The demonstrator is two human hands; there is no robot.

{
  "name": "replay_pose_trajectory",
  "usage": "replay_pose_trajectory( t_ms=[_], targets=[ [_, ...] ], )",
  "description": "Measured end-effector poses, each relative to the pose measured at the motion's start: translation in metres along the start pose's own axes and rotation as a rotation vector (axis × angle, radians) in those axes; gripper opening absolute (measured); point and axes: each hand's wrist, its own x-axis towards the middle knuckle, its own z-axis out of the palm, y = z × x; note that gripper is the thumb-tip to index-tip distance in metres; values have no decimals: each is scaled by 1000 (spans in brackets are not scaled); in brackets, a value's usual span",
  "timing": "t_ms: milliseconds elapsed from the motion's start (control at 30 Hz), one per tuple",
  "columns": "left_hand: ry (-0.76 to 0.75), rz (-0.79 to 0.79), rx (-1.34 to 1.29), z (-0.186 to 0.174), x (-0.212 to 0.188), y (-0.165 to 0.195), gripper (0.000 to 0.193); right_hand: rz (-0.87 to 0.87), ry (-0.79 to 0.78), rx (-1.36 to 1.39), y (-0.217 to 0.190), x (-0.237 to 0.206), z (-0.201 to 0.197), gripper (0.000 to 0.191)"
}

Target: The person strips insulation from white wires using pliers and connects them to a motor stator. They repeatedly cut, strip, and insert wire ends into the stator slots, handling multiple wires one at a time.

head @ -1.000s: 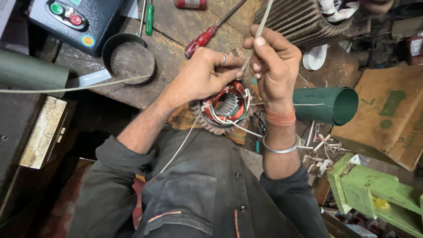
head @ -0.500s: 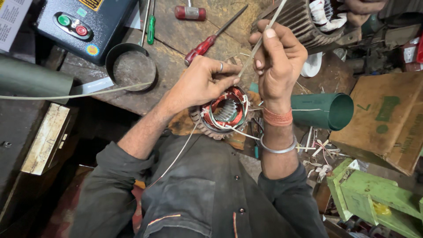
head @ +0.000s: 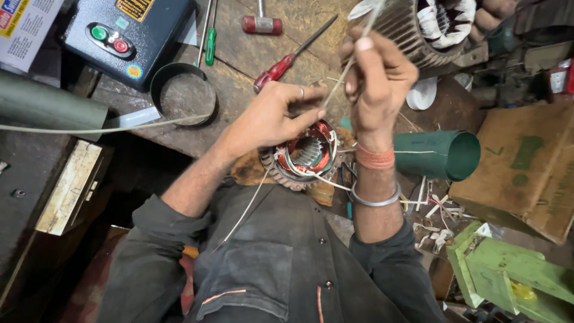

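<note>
The motor stator sat on the person's lap, copper windings exposed; heavy and rigid, I judged, best gripped by its toothed rim. Above it the left hand clamped its upper edge, and the right hand pinched a thin, limp white cord. Since earlier, both hands barely shifted.

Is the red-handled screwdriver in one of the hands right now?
No, the red-handled screwdriver lies on the workbench beyond the left hand, untouched by either hand.
</note>
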Motion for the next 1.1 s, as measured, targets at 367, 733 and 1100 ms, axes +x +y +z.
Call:
replay_pose_trajectory(
  t_ms=[367, 733, 1100],
  targets=[
    [518, 18, 670, -38, -122, 73, 11, 15, -375, -436, -102, -106, -46, 10],
    [-302, 188, 891, 126, -133, 146, 39, 377, -754, -234, -59, -210, -114, 9],
    [-136, -370, 880, 255, -153, 159, 19, 767, -1030, 370, -18, -252, -226, 16]
  ],
)
